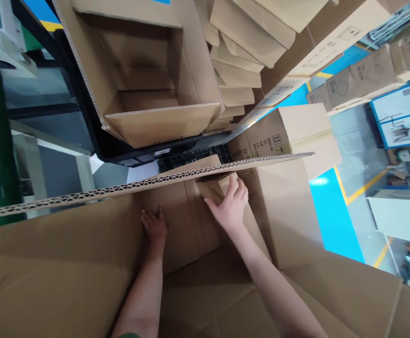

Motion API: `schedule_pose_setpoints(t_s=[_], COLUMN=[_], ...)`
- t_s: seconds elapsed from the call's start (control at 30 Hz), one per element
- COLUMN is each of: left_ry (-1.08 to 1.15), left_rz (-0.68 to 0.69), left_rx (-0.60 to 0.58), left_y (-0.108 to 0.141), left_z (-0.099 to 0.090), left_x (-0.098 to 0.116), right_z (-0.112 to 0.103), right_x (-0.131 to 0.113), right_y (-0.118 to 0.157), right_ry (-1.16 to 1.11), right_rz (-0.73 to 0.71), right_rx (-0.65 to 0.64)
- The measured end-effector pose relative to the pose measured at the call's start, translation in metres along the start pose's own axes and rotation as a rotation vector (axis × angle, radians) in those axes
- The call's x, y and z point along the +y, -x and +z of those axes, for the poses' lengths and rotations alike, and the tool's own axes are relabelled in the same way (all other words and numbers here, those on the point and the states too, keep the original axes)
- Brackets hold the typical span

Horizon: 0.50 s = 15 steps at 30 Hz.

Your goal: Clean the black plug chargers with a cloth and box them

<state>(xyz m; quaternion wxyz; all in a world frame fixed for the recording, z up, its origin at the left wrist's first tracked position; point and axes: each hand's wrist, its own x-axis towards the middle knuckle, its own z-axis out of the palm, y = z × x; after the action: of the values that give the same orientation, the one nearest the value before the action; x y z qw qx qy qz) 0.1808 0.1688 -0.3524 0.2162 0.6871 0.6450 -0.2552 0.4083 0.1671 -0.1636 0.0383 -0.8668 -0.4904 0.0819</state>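
Note:
A large cardboard box (pixel 60 263) stands open before me, and both my arms reach down into it. Inside lies a smaller brown carton (pixel 178 223) with a seam along its face. My left hand (pixel 154 225) rests on that carton near its left side, fingers spread. To the right, my right hand (pixel 231 202) touches the carton's upper right part, its thumb stretched away from the bent fingers. What the fingertips of the right hand press against is partly hidden. The large box's cut edge (pixel 148 183) runs just beyond both hands.
Beyond the edge, another open carton (pixel 162 124) sits by a black frame (pixel 99 141). Folded cardboard pieces (pixel 240 70) are stacked at its right. A printed carton (pixel 268 141) stands nearby. More cartons (pixel 370 75) line the right, past the blue floor strip (pixel 335 220).

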Motion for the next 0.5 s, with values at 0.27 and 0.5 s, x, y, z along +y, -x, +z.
schedule_pose_setpoints(t_s=[0.27,0.5], left_ry=[0.081,0.233], left_rz=[0.003,-0.02], left_rx=[0.014,0.014], left_y=[0.0,0.004], left_z=[0.001,-0.003], left_x=[-0.005,0.001], right_z=[-0.009,-0.015], right_x=[0.032,0.043], right_y=[-0.041,-0.038], right_ry=[0.049,0.073], right_rz=[0.353,0.434], right_rx=[-0.195,-0.214])
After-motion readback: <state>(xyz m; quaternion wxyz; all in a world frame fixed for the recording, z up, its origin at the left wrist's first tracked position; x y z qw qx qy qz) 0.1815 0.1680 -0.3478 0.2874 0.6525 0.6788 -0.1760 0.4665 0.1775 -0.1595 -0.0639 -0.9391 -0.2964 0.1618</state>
